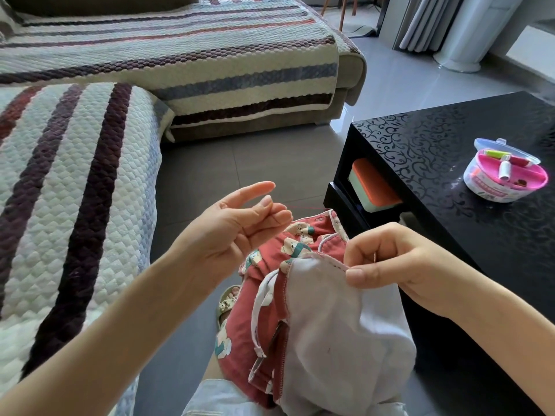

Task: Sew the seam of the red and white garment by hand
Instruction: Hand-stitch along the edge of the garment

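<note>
While the left hand (237,223) hovers palm-up at the centre of the head view, its index finger points out straight and the other fingers curl in to meet the thumb. A thin red thread (309,208) runs taut from those curled fingertips toward the right, to the top edge of the garment (324,319). That red and white garment lies bunched on the person's lap in the lower centre, its white inside turned up and its red bear-print side folded beneath and to the left. The right hand (390,262), right of centre, pinches the garment's stitched seam edge between its thumb and curled fingers. A needle (375,256) shows as a fine upright line inside the curl of that hand.

A sandalled foot (227,301) rests on the grey tiled floor (240,163) just left of the garment. A sofa (90,175) with a striped quilted cover fills the left and upper left. At right stands a black patterned desk (435,163), and on it a round sewing box (504,178) holds spools in a pink tray. An orange-lidded box (372,187) sits on the shelf under the desk top.
</note>
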A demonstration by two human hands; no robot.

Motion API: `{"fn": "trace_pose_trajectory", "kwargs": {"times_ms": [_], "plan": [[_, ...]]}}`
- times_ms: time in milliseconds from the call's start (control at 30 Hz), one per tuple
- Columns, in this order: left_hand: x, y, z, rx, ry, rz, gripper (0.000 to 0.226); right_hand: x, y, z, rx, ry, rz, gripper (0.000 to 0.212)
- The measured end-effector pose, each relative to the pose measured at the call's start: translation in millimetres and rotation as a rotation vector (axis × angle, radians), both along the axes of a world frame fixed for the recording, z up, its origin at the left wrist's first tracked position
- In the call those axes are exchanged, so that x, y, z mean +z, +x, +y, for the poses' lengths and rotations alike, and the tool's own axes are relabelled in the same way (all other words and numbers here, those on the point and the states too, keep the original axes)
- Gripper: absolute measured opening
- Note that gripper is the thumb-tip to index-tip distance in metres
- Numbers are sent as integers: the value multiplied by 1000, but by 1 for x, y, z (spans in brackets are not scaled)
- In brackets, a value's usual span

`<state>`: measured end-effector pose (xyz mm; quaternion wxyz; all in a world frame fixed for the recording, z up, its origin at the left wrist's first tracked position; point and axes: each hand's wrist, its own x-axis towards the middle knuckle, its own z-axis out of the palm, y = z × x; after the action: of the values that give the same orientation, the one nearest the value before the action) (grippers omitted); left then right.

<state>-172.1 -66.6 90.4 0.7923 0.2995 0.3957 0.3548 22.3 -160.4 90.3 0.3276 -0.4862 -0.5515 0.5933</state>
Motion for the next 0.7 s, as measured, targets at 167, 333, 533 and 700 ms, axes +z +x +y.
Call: {"fn": "trace_pose_trajectory", "kwargs": {"times_ms": [167,333,533,700], "plan": [[-5,1,7,-91,58,92,44,-1,2,2,12,-54,25,17],[-22,1,1,-229,417,674,72,-4,7,1,39,-58,52,14],[-25,6,-15,-623,491,765,101,-8,12,2,63,-64,70,16],[-26,4,-16,-792,170,434,59,-10,14,3,76,-62,92,19]]}}
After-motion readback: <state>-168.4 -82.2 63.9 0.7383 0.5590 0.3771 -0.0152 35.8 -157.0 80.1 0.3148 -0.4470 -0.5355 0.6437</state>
